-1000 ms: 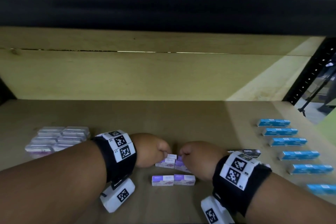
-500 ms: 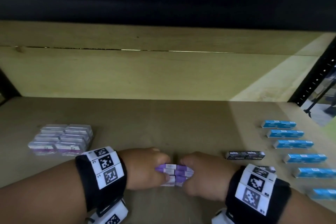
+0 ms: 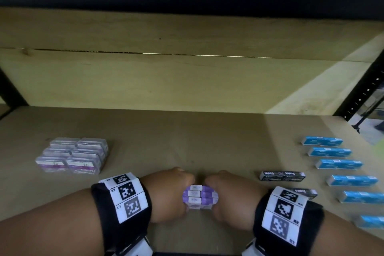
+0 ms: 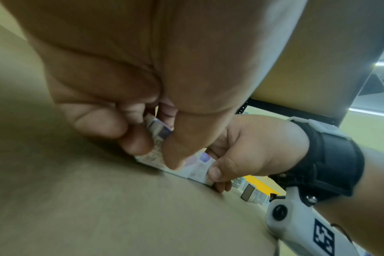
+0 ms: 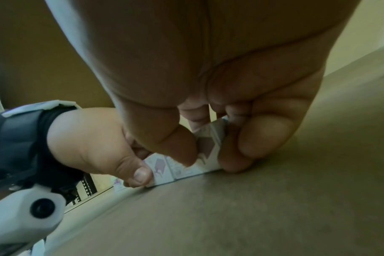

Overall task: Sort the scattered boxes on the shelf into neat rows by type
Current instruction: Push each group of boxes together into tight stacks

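A tight cluster of small purple-and-white boxes [image 3: 200, 197] stands on edge on the shelf near its front, squeezed between both hands. My left hand [image 3: 172, 191] grips the cluster's left end with thumb and curled fingers [image 4: 134, 136]. My right hand [image 3: 226, 193] grips the right end the same way [image 5: 208, 155]. The same boxes [image 4: 186, 166] [image 5: 182, 168] rest on the board in both wrist views. A finished block of purple-and-white boxes [image 3: 72, 157] sits at the left. Blue boxes [image 3: 338, 164] lie in a row down the right side.
Black staple boxes [image 3: 282, 175] lie just right of my right hand, another [image 3: 305, 191] partly behind its wristband. The wooden back wall [image 3: 166, 81] closes the shelf behind. A black upright post [image 3: 365, 87] stands at the right rear corner.
The hands drew back toward the shelf's front and gathered the loose purple boxes into one pressed cluster, which now stands on edge between them.
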